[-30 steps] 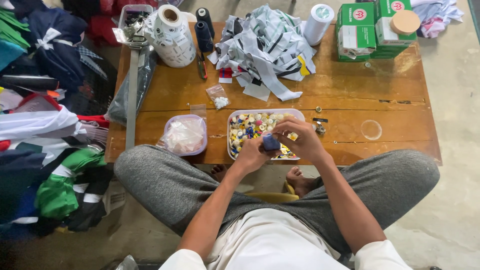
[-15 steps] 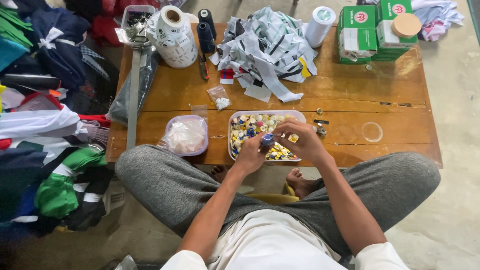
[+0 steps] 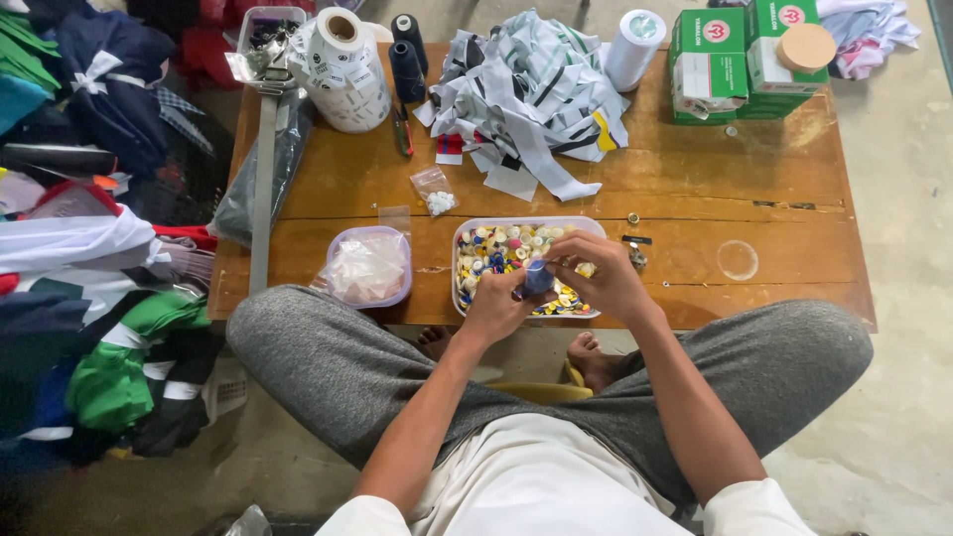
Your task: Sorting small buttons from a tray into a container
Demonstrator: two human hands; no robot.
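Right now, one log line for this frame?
left hand: holds small blue piece | right hand: pinches same piece | under hands: tray of coloured buttons | beside: lidded tub | surface: wooden table

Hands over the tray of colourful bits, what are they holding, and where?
Both the left hand and right hand pinch a small blue piece by its sides.

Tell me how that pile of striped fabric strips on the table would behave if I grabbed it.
The pile of strips would probably flop and droop, since loose ends trail across the wooden table. It looks light for its bulk. Pieces would likely slip free, being loosely heaped.
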